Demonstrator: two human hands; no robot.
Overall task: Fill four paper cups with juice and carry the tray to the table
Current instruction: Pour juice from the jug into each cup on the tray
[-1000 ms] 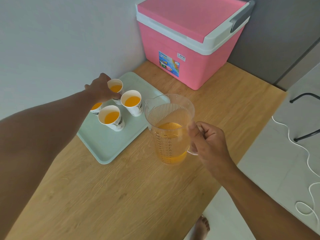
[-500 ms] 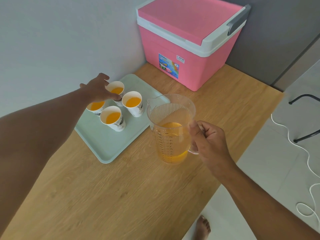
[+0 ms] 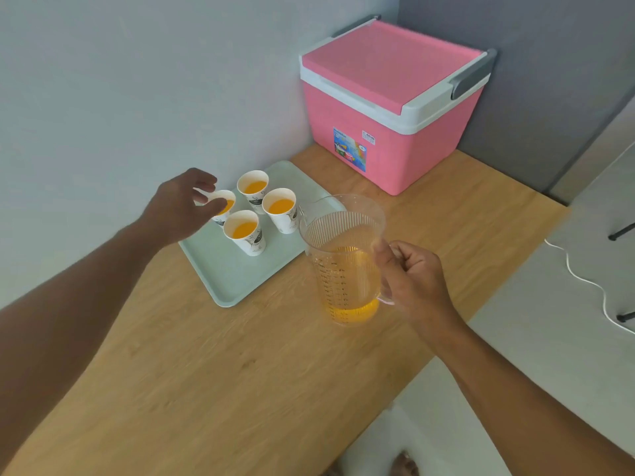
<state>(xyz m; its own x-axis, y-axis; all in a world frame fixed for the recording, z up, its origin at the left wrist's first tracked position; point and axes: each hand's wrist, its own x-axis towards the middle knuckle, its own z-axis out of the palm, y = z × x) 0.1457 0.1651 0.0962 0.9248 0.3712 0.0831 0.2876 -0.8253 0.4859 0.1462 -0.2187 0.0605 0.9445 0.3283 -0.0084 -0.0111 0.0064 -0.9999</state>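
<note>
The left hand (image 3: 178, 207), fingers loosely spread, hovers over the far-left white paper cup of juice (image 3: 225, 206) (contact unclear). The right hand (image 3: 410, 276) grips the clear plastic jug's (image 3: 343, 259) handle, beside the pale green tray's (image 3: 237, 280) right edge.

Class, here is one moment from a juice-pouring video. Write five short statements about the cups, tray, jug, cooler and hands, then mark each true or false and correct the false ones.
1. All four paper cups on the tray hold orange juice. True.
2. The jug is empty. False: juice fills its lower part.
3. The right hand grips the jug's handle. True.
4. The left hand is lifting the tray by its edge. False: it is open over the leftmost cup, and the tray lies on the wooden counter.
5. The pink cooler stands with its lid open. False: the lid is shut.
</note>
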